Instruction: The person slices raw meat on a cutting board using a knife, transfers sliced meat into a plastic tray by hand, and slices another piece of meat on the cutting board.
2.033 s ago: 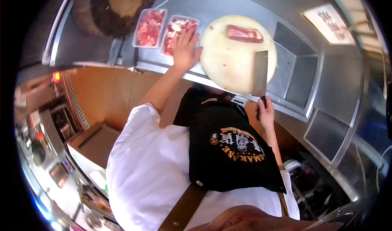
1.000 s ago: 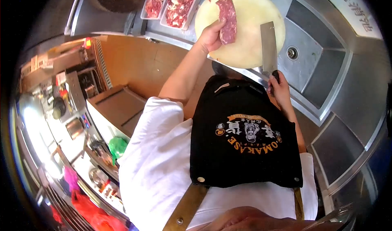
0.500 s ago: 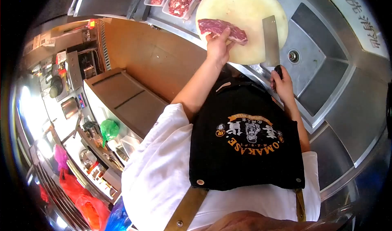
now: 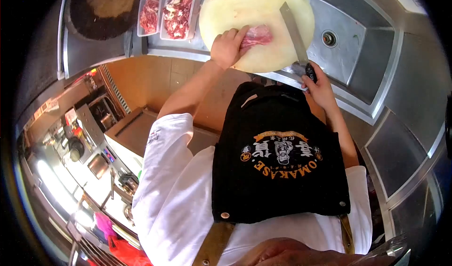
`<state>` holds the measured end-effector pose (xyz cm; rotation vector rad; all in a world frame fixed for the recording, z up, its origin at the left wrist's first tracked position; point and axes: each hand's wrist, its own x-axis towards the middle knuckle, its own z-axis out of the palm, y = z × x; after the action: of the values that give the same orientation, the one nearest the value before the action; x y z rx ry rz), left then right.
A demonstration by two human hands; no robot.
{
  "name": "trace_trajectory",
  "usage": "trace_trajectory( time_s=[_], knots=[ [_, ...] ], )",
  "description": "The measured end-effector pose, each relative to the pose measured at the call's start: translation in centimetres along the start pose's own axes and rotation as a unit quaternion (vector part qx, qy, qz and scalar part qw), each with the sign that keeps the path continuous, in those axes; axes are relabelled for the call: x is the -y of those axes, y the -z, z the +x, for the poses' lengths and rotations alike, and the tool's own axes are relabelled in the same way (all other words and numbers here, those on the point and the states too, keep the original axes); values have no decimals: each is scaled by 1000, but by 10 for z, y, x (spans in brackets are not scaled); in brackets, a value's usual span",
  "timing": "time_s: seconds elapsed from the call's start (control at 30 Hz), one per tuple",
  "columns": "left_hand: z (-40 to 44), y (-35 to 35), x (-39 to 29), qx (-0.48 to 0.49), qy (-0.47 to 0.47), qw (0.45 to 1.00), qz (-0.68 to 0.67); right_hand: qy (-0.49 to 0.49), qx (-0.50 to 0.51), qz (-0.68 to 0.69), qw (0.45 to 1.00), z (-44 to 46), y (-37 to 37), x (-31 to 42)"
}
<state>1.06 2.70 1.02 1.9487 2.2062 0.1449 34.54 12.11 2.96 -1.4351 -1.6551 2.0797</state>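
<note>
A round, pale cutting board (image 4: 235, 4) lies on the counter at the top middle. On it rests a slab of raw red meat (image 4: 259, 35), its left end hidden under my left hand (image 4: 228, 47). That hand is closed over the meat with its back upward. My right hand (image 4: 321, 88) is wrapped round the black handle of a cleaver (image 4: 295, 35). The cleaver's blade reaches over the right part of the board, apart from the meat, and is seen nearly edge-on.
Two clear plastic containers of cut raw meat, the left (image 4: 149, 16) and the right (image 4: 178, 19), stand left of the board. Farther left is a large dark wok (image 4: 77, 19). To the right, a steel sink (image 4: 348, 44) has a round drain.
My left hand has turned from a thumb-up hold to a palm-down one, and the meat now lies turned on the board. The cleaver's blade has tilted left. The whole view has shifted.
</note>
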Motion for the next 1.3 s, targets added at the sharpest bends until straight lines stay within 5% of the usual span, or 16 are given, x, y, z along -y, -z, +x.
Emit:
trace_trajectory(
  time_s=[0.07, 0.1, 0.13, 0.17, 0.2, 0.3, 0.37, 0.47, 0.53, 0.6, 0.67, 0.87, 0.93, 0.97, 1.13, 1.3],
  knots=[
    [13, 8, 14, -7, -10, 998, -59, 2, -18, -6, 1000, 2, -3, 1],
    [17, 15, 20, 86, 92, 944, -306, 0, -22, -15, 1000, -1, -6, 0],
    [20, 21, 27, 173, 189, 811, -525, 1, -28, -12, 1000, -1, -9, -2],
    [22, 21, 35, 198, 192, 739, -615, -4, -30, -22, 999, 0, -10, -6],
    [25, 23, 41, 200, 186, 741, -613, -9, -33, -32, 999, 1, -12, -5],
    [21, 30, 46, 241, 163, 867, -404, 0, -49, -66, 997, -3, -15, -5],
    [14, 28, 44, 155, 109, 926, -325, 1, -59, -79, 995, -4, -15, -9],
    [10, 16, 38, 37, 41, 948, -315, 7, -74, -102, 992, -1, -16, -9],
    [9, 19, 26, -84, -157, 961, -213, 5, -82, -106, 991, -3, -22, -3],
    [6, 8, 13, -69, -189, 960, -194, 40, -118, -155, 980, -4, -30, 5],
    [-5, -17, 8, 7, -50, 983, -174, 8, -119, -117, 986, -5, -38, 12],
    [7, 28, 1, 63, 123, 947, -291, 30, -86, -61, 994, 4, -36, -3],
    [9, 26, 14, 151, 273, 722, -617, 23, -69, -58, 996, 15, -28, -1],
    [5, 13, 23, 156, 262, 682, -665, 18, -45, -59, 997, 19, -23, 1],
    [-5, -1, 15, 113, 295, 666, -675, 20, 18, -87, 996, 30, 2, 20],
    [-18, -6, 1, 75, 302, 744, -591, 28, 33, -131, 990, 38, 17, 21]
  ],
)
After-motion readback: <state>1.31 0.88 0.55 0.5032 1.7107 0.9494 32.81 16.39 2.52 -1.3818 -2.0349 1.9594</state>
